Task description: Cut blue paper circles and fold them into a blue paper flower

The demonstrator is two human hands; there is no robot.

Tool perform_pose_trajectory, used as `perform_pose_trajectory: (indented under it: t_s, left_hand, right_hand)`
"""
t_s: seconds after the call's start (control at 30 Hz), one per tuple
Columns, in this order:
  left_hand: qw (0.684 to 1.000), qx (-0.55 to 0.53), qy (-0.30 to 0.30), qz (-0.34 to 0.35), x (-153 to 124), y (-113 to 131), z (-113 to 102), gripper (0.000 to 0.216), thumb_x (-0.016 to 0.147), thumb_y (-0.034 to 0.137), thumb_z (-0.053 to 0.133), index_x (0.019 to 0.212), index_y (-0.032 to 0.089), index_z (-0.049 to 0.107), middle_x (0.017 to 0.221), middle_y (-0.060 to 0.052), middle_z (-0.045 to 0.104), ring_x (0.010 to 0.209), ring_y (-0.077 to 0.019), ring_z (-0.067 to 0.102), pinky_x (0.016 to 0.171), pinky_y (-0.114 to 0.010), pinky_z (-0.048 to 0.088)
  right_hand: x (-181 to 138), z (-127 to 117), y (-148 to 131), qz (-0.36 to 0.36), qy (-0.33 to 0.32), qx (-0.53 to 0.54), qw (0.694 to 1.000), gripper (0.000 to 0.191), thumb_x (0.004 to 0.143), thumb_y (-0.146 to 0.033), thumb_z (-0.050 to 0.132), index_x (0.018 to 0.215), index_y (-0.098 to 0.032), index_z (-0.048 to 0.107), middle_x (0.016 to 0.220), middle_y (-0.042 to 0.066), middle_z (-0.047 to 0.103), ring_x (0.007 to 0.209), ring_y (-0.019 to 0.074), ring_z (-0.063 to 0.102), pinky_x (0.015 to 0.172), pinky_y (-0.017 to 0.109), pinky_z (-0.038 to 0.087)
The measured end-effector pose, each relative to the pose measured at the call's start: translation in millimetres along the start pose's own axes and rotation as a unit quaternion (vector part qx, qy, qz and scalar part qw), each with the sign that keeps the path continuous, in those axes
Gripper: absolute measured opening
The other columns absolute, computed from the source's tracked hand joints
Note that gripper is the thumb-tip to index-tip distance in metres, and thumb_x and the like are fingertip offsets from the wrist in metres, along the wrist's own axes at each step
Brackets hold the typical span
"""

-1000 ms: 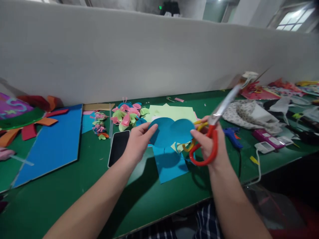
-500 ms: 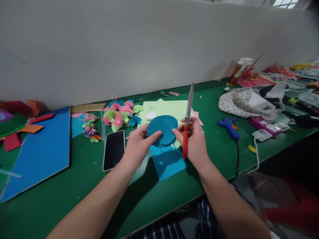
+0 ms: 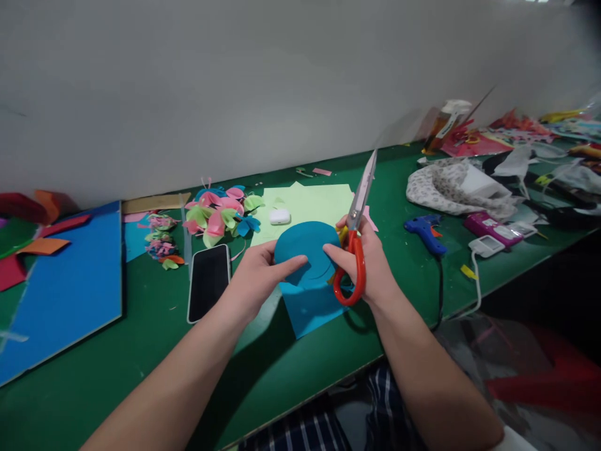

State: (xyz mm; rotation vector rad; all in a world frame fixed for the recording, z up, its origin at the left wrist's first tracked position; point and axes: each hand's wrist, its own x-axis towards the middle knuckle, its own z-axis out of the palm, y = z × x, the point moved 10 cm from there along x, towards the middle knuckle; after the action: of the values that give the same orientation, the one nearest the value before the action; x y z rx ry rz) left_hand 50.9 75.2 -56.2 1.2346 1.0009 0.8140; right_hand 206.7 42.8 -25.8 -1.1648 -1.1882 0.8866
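Two stacked blue paper discs (image 3: 305, 247) are held just above the green table (image 3: 117, 369) between both hands. My left hand (image 3: 256, 279) pinches their left edge, thumb on top. On the right edge, my right hand (image 3: 369, 263) presses with thumb and fingertips while also gripping red-handled scissors (image 3: 355, 232), blades closed and pointing up and away. Under the discs lies a blue paper sheet (image 3: 312, 307) with cut-outs. Behind them a light green sheet (image 3: 310, 200) lies flat.
A black phone (image 3: 208, 282) lies left of my hands, with white earbuds case (image 3: 280, 217) and paper flowers (image 3: 220, 210) behind. Left is a large blue board (image 3: 61, 282). Right are a blue glue gun (image 3: 425, 228), patterned cloth (image 3: 451, 188) and craft clutter. A grey partition wall backs the table.
The two discs, side by side a second ago, have been brought together into one stack. The scissors swung from pointing far right to upright. The view dropped lower.
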Motion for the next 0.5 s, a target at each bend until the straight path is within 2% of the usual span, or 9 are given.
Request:
perform_pose_trajectory:
  t_s: [0.13, 0.23, 0.5]
  left_hand:
    - [1.000, 0.020, 0.001, -0.013, -0.7, -2.9, 1.3, 0.023, 0.061, 0.035, 0.081, 0.072, 0.017, 0.072, 0.077, -0.005, 0.075, 0.067, -0.0211, 0.069, 0.064, -0.031, 0.057]
    - [1.000, 0.019, 0.007, -0.017, -1.6, -3.4, 0.5, 0.022, 0.060, 0.035, 0.081, 0.068, 0.016, 0.071, 0.075, -0.005, 0.075, 0.066, -0.0206, 0.069, 0.062, -0.030, 0.058]
    - [1.000, -0.007, 0.007, -0.026, -2.6, -4.2, 0.1, 0.026, 0.061, 0.034, 0.081, 0.077, 0.016, 0.072, 0.082, -0.007, 0.076, 0.073, -0.0224, 0.071, 0.066, -0.031, 0.059]
  right_hand:
    - [-1.1, 5.4, -1.1, -0.004, -0.032, -0.005, 0.999, 0.028, 0.073, -0.019, 0.066, 0.090, -0.027, 0.045, 0.061, -0.010, 0.037, 0.047, 0.0078, 0.035, 0.043, 0.023, 0.034]
    - [-1.6, 5.7, -0.4, -0.004, -0.030, 0.003, 1.000, 0.027, 0.074, -0.019, 0.065, 0.091, -0.026, 0.044, 0.063, -0.009, 0.038, 0.048, 0.0080, 0.035, 0.044, 0.023, 0.034]
    - [-2.6, 3.4, -1.0, 0.004, -0.014, 0.006, 1.000, 0.028, 0.073, -0.024, 0.068, 0.091, -0.027, 0.046, 0.067, -0.008, 0.044, 0.050, 0.0081, 0.043, 0.048, 0.024, 0.041]
